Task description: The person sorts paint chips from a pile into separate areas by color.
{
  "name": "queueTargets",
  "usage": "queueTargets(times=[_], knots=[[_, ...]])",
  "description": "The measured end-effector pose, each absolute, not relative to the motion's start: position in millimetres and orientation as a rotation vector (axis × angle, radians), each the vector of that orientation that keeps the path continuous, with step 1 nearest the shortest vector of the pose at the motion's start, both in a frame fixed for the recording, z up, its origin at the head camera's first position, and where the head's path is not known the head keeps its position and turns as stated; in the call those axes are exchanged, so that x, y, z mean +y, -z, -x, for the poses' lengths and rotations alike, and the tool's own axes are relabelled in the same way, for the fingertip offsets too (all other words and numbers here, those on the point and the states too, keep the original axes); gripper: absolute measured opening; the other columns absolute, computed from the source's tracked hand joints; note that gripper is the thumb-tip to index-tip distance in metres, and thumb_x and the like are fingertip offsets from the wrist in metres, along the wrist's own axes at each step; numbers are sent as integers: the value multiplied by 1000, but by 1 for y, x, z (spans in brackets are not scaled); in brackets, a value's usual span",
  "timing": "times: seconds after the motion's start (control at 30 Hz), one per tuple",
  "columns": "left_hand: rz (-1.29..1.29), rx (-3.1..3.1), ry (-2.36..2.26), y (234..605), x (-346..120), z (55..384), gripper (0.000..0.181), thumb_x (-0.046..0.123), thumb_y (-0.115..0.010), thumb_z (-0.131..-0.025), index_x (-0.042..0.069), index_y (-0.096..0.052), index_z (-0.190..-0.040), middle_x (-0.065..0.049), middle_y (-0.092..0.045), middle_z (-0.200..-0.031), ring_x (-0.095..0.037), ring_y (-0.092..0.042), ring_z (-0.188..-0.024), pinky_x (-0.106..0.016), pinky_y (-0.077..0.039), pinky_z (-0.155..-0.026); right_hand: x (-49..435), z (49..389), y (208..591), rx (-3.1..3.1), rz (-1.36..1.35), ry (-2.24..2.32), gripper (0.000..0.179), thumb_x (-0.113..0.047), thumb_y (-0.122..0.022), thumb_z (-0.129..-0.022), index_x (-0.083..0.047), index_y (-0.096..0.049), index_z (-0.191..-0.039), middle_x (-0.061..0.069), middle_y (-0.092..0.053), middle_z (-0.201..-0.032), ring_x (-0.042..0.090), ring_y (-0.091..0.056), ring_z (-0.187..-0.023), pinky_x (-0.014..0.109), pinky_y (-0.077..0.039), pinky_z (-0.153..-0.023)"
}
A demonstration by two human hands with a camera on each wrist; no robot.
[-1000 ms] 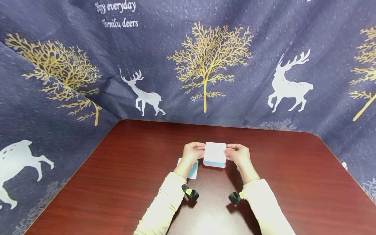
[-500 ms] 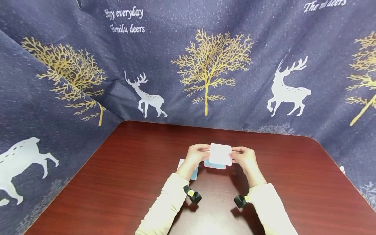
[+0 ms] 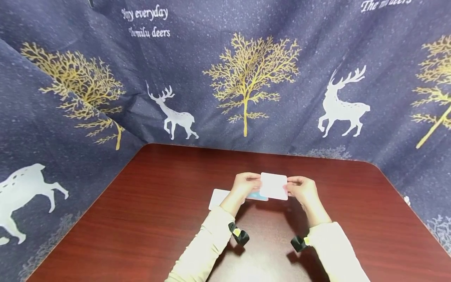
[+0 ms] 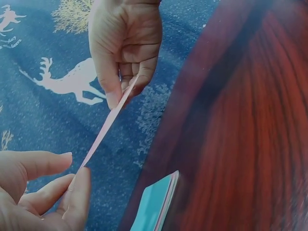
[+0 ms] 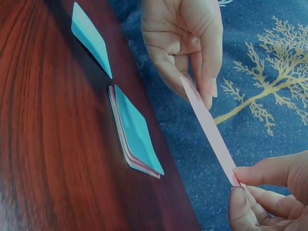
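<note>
A thin square card (image 3: 273,186), white in the head view and pale pink in the wrist views, is held up at its two opposite edges. My left hand (image 3: 244,185) pinches its left edge between thumb and fingers. The opposite edge is pinched by my right hand (image 3: 303,190). Below and to the left lies a small stack of cards (image 5: 137,130), blue on top with pink and white edges showing. In the head view, the held card and my left hand hide part of this stack.
Farther left on the brown table (image 3: 158,219) lies another card (image 3: 218,197), whitish in the head view, blue in the right wrist view, partly behind my left wrist. A dark blue cloth (image 3: 211,23) with deer and trees hangs behind the table.
Both hands have lifted the pale card off the stack and carried it to the right. More of the stack's blue top came into view, then my left hand moved across it.
</note>
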State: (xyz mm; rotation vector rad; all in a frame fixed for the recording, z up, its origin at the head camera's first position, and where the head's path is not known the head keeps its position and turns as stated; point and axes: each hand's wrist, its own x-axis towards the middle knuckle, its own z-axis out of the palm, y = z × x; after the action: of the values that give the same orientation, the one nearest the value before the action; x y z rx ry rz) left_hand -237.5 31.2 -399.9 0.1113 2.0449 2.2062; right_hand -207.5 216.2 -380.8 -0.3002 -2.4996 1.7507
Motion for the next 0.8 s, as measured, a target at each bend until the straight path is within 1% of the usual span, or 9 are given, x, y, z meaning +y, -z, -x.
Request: queueTargets(times=[0.2,0.37,0.4,0.43,0.57,0.67,0.73,0.8], knots=[[-92,2086,-2202,403,44,235,27,-10,-67,-77,-12,-66,-104,-26,-68,-101,-30,-69,-86,-36,-58,-74,225,201,380,-2506,296,-1732,35,2,-62,-83,18,-56,-114,13,-71,-82,3,-61,-60,22,-55,-60],[-126,2306,-2057,405,51,229,24,-6,-71,-74,-5,-71,-98,-18,-72,-94,-21,-70,-82,-27,-57,-67,232,196,386,-2525,314,-1714,35,3,-62,-83,19,-56,-113,17,-70,-84,4,-61,-62,21,-55,-59],[-133,2347,-2029,406,53,228,24,-6,-71,-73,-4,-71,-97,-17,-71,-97,-20,-70,-81,-25,-56,-66,233,195,387,-2530,314,-1708,35,3,-62,-82,19,-56,-113,17,-70,-84,4,-61,-62,21,-55,-58],[-148,2377,-2003,407,54,227,24,-5,-71,-72,-3,-72,-96,-16,-72,-96,-18,-70,-80,-25,-56,-64,234,194,388,-2533,316,-1703,35,4,-62,-82,20,-56,-113,18,-70,-85,5,-61,-62,21,-55,-58],[-182,2341,-2013,412,60,223,29,-9,-68,-71,-7,-69,-99,-19,-70,-99,-19,-69,-80,-25,-57,-63,241,191,391,-2543,312,-1699,36,3,-63,-82,20,-55,-112,15,-70,-81,4,-61,-61,20,-54,-57],[-221,2365,-1983,416,64,221,30,-10,-67,-71,-9,-68,-101,-18,-71,-95,-20,-70,-80,-25,-57,-65,246,190,394,-2573,313,-1683,37,2,-65,-81,21,-54,-112,13,-69,-79,5,-61,-61,21,-54,-57],[-241,2432,-1930,420,66,219,29,-8,-69,-70,-8,-69,-99,-17,-72,-92,-21,-70,-80,-24,-56,-65,248,190,395,-2609,318,-1641,38,2,-66,-80,20,-54,-111,15,-69,-80,7,-62,-61,24,-55,-57],[-258,2503,-1863,423,68,219,28,-7,-71,-69,-6,-70,-97,-14,-72,-89,-20,-70,-79,-22,-55,-65,249,190,396,-2665,326,-1564,38,0,-68,-79,18,-55,-110,20,-69,-82,11,-63,-61,28,-56,-58]])
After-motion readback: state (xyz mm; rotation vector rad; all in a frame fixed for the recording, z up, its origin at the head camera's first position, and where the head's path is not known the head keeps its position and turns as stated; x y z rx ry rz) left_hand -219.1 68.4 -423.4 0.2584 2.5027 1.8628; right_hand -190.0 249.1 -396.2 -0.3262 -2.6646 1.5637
